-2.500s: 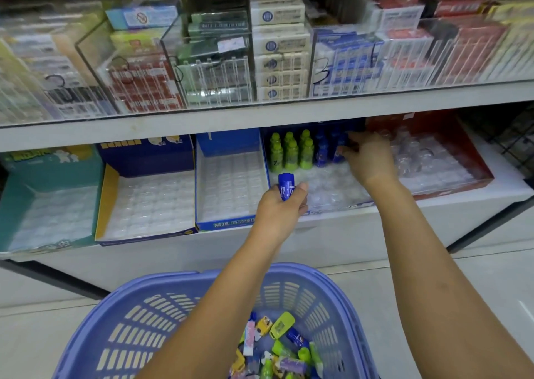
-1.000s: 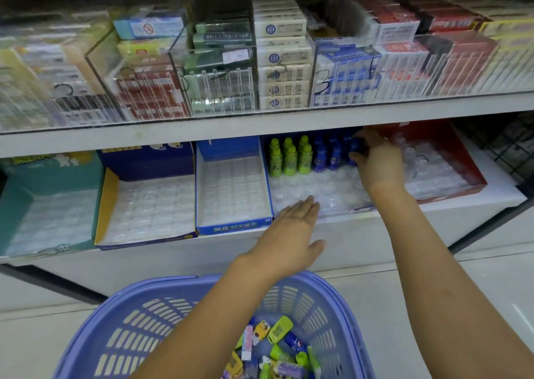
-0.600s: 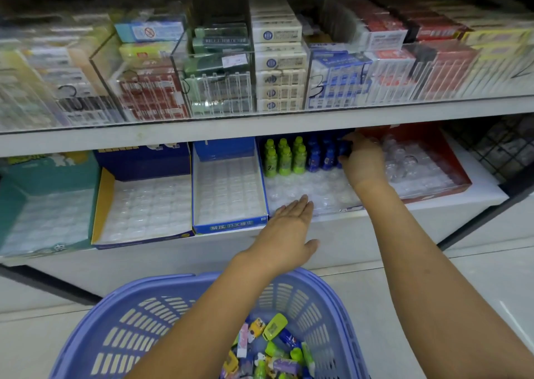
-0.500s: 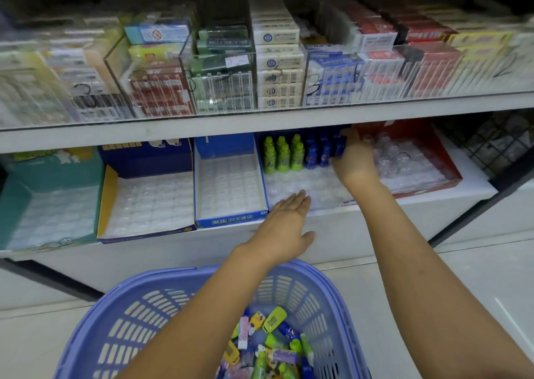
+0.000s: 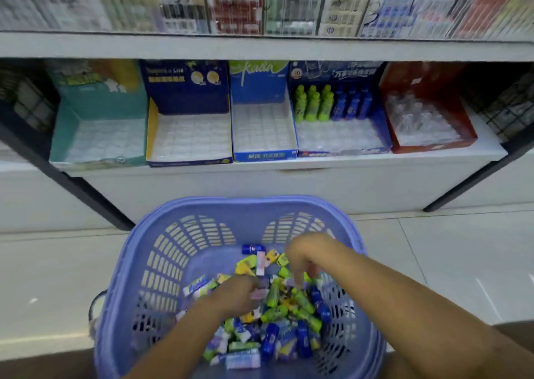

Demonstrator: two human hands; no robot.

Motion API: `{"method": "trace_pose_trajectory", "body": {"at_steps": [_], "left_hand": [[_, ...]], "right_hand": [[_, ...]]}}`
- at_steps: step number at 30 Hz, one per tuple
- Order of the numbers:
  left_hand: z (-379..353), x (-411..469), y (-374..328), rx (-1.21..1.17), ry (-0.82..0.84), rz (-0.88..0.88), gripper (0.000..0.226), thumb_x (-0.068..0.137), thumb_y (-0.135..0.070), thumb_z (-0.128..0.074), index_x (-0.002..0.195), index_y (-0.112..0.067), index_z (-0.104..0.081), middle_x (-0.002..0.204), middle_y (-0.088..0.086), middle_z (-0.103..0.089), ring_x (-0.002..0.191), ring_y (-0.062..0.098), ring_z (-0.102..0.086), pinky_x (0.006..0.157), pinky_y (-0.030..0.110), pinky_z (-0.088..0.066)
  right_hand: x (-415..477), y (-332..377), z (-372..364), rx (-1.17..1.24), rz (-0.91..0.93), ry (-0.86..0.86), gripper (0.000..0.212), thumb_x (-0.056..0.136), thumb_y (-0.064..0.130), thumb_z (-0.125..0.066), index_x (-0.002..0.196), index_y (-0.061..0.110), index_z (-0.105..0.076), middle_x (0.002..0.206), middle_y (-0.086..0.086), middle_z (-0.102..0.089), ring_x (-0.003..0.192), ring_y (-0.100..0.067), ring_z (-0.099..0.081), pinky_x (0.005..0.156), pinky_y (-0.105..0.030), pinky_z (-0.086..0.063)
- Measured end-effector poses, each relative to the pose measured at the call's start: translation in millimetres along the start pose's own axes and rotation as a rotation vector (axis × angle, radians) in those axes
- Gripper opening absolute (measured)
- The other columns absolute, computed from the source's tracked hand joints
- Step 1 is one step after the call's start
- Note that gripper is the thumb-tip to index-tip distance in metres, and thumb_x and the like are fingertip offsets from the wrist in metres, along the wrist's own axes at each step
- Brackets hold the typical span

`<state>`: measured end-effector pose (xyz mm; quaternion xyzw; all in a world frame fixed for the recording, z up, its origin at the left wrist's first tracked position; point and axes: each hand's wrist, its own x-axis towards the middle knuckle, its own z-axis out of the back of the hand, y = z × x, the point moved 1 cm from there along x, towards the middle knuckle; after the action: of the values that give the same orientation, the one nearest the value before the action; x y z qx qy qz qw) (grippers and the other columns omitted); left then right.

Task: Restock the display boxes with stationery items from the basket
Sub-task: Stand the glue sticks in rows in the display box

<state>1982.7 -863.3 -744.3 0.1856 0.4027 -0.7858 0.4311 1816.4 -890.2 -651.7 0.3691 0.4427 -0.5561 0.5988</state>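
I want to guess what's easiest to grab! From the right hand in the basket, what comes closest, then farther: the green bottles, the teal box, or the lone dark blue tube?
1. Dark blue tube: in the basket, just left of the right hand.
2. Green bottles: up on the shelf, straight ahead.
3. Teal box: same shelf, far left end.

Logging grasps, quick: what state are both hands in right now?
Left hand: among the stationery items in the basket, blurred; cannot tell.
Right hand: fingers curled down into the items; grip cannot be told.
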Motion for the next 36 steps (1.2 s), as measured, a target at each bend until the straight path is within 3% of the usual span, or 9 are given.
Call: {"method": "trace_pose_trajectory", "body": {"at_steps": [3, 8, 13, 16, 20, 24, 27, 30, 36], "left_hand": [[-32, -1, 10, 0.066, 0.055, -0.039, 0.054, 0.085, -0.028, -0.062, 0.137, -0.018, -0.048, 0.139, 0.009, -0.049, 0.122, 0.027, -0.049, 0.094, 0.032, -0.044], [-42, 9, 9, 0.213, -0.044, -0.109, 0.044, 0.088, -0.038, -0.060, 0.123, -0.013, -0.058, 0.133, 0.015, -0.046, 0.122, 0.031, -0.041, 0.098, 0.037, -0.039], [-46, 24, -13, 0.238, -0.006, -0.151, 0.037, 0.093, -0.033, -0.054, 0.110, -0.002, -0.063, 0.110, 0.022, -0.059, 0.106, 0.035, -0.052, 0.085, 0.040, -0.043], [-52, 34, -15, 0.205, -0.024, -0.086, 0.042, 0.089, -0.024, -0.062, 0.123, -0.002, -0.051, 0.115, 0.021, -0.058, 0.109, 0.036, -0.054, 0.084, 0.042, -0.045], [-57, 42, -17, 0.185, -0.083, 0.024, 0.078, 0.079, -0.023, -0.074, 0.137, 0.001, -0.028, 0.130, 0.022, -0.045, 0.117, 0.037, -0.050, 0.090, 0.043, -0.044], [-61, 52, -30, 0.259, -0.045, 0.142, 0.085, 0.089, -0.013, -0.061, 0.149, 0.000, -0.001, 0.146, 0.033, -0.027, 0.122, 0.041, -0.048, 0.093, 0.048, -0.046], [-61, 58, -40, 0.218, 0.018, 0.187, 0.081, 0.093, -0.002, -0.048, 0.149, -0.005, 0.011, 0.151, 0.035, -0.012, 0.121, 0.046, -0.049, 0.093, 0.054, -0.046], [-60, 61, -42, 0.181, 0.012, 0.190, 0.081, 0.092, 0.001, -0.046, 0.149, -0.006, 0.011, 0.151, 0.028, -0.019, 0.121, 0.045, -0.048, 0.091, 0.057, -0.046], [-62, 66, -38, 0.089, -0.017, 0.181, 0.097, 0.084, -0.005, -0.063, 0.150, -0.007, 0.009, 0.137, 0.027, -0.041, 0.114, 0.037, -0.054, 0.087, 0.046, -0.050]], "right_hand": [[32, 8, -42, -0.158, -0.045, 0.124, 0.056, 0.090, 0.046, -0.057, 0.133, 0.010, -0.050, 0.134, -0.006, -0.051, 0.117, -0.028, -0.052, 0.077, -0.036, -0.041], [56, 21, -77, -0.232, 0.030, 0.106, 0.064, 0.085, 0.053, -0.059, 0.129, 0.007, -0.053, 0.106, -0.011, -0.056, 0.097, -0.029, -0.053, 0.083, -0.040, -0.046], [67, 16, -85, -0.223, 0.140, 0.027, 0.104, 0.065, 0.038, -0.083, 0.146, 0.013, -0.024, 0.138, -0.012, -0.044, 0.120, -0.031, -0.048, 0.096, -0.040, -0.046], [75, 21, -93, -0.328, 0.200, 0.021, 0.079, 0.066, 0.025, -0.084, 0.134, 0.010, -0.046, 0.128, -0.010, -0.055, 0.109, -0.028, -0.056, 0.089, -0.039, -0.050], [79, 17, -89, -0.282, 0.201, -0.037, 0.037, 0.072, 0.036, -0.078, 0.094, 0.011, -0.060, 0.079, -0.003, -0.055, 0.071, -0.020, -0.050, 0.066, -0.034, -0.049], [82, 8, -80, -0.196, 0.141, 0.085, 0.051, 0.072, 0.041, -0.077, 0.108, 0.010, -0.059, 0.092, -0.004, -0.058, 0.081, -0.021, -0.054, 0.073, -0.036, -0.050], [80, -6, -61, -0.115, 0.104, 0.129, 0.039, 0.069, 0.048, -0.077, 0.076, 0.015, -0.057, 0.074, 0.002, -0.054, 0.074, -0.021, -0.054, 0.071, -0.035, -0.049], [73, -20, -38, -0.023, 0.118, 0.085, 0.041, 0.069, 0.052, -0.076, 0.060, 0.019, -0.052, 0.061, 0.004, -0.048, 0.058, -0.017, -0.045, 0.062, -0.031, -0.043], [59, -45, -9, 0.103, 0.155, -0.018, 0.043, 0.071, 0.048, -0.075, 0.064, 0.015, -0.049, 0.056, 0.002, -0.043, 0.050, -0.017, -0.037, 0.053, -0.029, -0.034]]}}
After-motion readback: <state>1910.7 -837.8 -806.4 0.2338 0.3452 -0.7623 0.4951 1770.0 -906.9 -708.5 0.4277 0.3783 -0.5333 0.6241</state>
